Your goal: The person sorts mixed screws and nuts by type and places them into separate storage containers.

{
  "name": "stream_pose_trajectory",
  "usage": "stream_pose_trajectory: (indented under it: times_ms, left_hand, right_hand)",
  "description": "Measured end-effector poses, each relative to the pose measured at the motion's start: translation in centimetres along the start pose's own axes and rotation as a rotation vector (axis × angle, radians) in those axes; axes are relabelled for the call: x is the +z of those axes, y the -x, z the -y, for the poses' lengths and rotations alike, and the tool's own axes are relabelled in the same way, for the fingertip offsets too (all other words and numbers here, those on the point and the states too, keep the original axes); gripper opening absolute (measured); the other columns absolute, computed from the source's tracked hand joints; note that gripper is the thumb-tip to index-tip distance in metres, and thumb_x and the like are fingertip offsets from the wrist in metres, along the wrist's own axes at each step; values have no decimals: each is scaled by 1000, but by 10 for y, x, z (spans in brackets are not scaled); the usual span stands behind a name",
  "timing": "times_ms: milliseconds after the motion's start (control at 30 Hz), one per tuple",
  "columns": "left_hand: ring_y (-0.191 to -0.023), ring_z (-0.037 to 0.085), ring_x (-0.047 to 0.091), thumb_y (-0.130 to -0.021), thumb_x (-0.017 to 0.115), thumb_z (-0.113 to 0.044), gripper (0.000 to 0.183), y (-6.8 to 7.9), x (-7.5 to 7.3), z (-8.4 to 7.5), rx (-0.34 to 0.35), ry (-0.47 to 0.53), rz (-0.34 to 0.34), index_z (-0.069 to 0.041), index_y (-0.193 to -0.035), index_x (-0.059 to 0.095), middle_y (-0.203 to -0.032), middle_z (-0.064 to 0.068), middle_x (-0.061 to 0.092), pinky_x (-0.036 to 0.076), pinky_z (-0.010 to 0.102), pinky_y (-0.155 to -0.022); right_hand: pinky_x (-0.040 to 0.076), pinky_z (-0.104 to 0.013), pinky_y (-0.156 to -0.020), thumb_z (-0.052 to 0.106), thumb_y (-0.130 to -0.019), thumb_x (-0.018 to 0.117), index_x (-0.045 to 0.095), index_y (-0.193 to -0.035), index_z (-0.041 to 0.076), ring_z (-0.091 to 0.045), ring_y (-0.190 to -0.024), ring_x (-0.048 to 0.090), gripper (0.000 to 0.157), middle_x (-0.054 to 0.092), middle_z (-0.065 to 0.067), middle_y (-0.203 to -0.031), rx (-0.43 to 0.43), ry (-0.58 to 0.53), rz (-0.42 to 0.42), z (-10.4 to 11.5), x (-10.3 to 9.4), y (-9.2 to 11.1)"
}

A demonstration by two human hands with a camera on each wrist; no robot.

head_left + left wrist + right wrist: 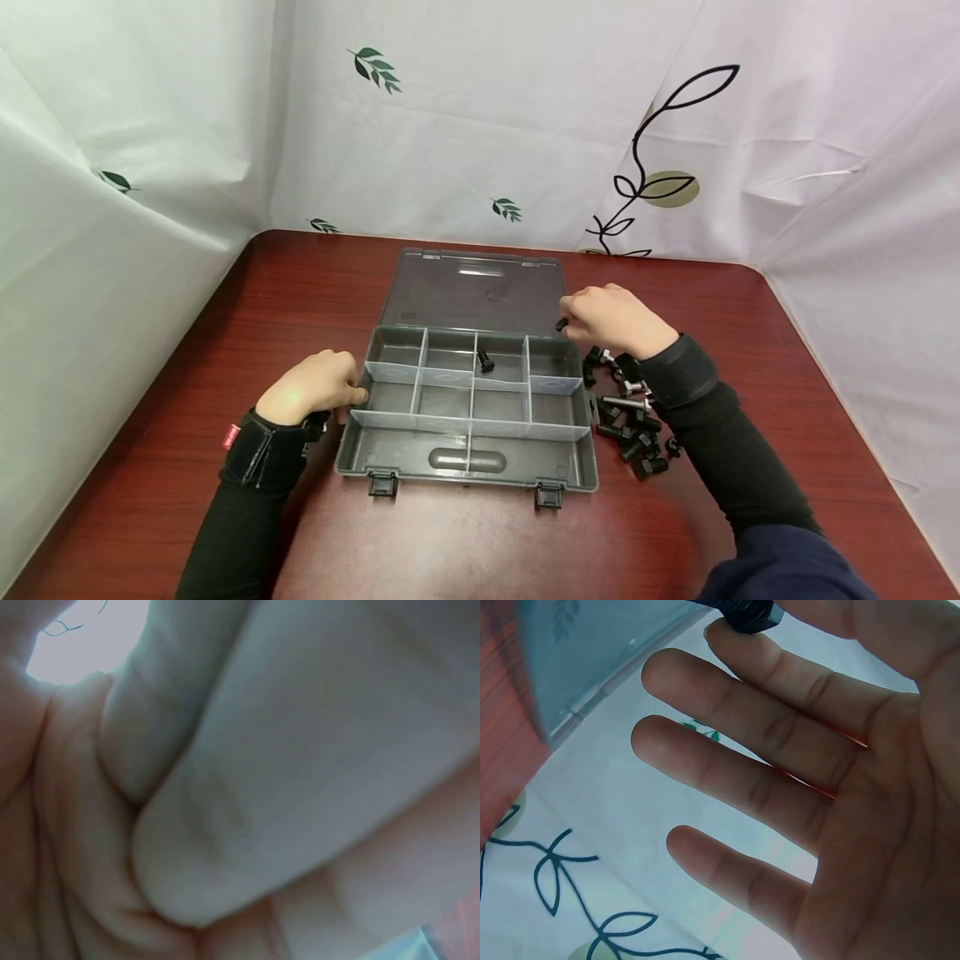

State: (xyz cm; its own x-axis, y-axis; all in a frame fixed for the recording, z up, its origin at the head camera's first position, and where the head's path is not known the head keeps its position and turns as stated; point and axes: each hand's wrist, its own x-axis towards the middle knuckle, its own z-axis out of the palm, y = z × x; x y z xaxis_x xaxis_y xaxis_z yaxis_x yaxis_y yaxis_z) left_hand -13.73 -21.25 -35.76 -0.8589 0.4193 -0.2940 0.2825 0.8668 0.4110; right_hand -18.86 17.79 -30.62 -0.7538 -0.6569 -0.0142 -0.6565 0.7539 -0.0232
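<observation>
A grey plastic organizer box (pixel 453 486) with divided compartments lies on the table, its lid (pixel 472 292) folded back flat. At the box's left wall my left hand (pixel 318 385) holds the rim, thumb at the edge and the other fingers curled; in the left wrist view they fill the picture. Between thumb and index finger, my right hand (pixel 611 317) pinches a black bolt (pixel 751 613) near the box's back right corner; the other three fingers are spread straight. One black bolt (pixel 485 361) lies in a back-row compartment, third from the left.
Right of the box, under my right forearm, is a loose pile of black bolts (pixel 637 442) with a few silver bolts (pixel 626 403) among them. Two black latches (pixel 382 483) hang at the box's front. White patterned cloth (pixel 450 125) stands behind the reddish-brown table (pixel 420 550).
</observation>
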Motion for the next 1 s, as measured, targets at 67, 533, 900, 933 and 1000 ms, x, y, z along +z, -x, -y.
stream_pose_trajectory:
  times_ms: [67,533,900,933,1000]
  left_hand:
    - [-50,12,53,-81,60,-18,28,0,0,0,0,-5,1,-16,-54,58,-47,-8,54,41,31,-55]
    - [-51,11,53,-81,59,-18,27,0,-1,0,1,-10,8,-17,-54,60,-47,-8,54,41,31,-56]
    - [-49,12,53,-81,59,-16,28,1,-1,-1,-1,7,9,-15,-54,59,-47,-7,54,43,31,-55]
    - [-48,12,53,-82,59,-16,28,1,-1,-1,0,7,10,-15,-54,59,-47,-6,54,43,31,-55]
    - [-48,12,53,-82,59,-16,29,1,-1,-1,1,7,11,-15,-53,59,-47,-6,54,43,31,-55]
  right_hand:
    - [22,-29,-56,8,-85,54,50,-72,17,-10,-55,34,16,41,6,-61,-6,-3,-8,3,-1,-3]
    - [29,-31,-61,12,-85,57,56,-80,14,-11,-59,41,6,48,4,-66,-56,23,3,22,2,-21]
    - [24,-29,-58,14,-84,59,48,-72,17,-11,-56,35,17,40,5,-63,-119,41,-29,34,-1,-30]
    - [25,-28,-57,15,-85,60,50,-73,16,-10,-57,37,15,42,5,-64,-127,42,-29,35,-1,-31]
    - [30,-28,-58,17,-85,61,54,-77,15,-9,-59,41,11,47,5,-66,-135,41,-23,38,0,-33]
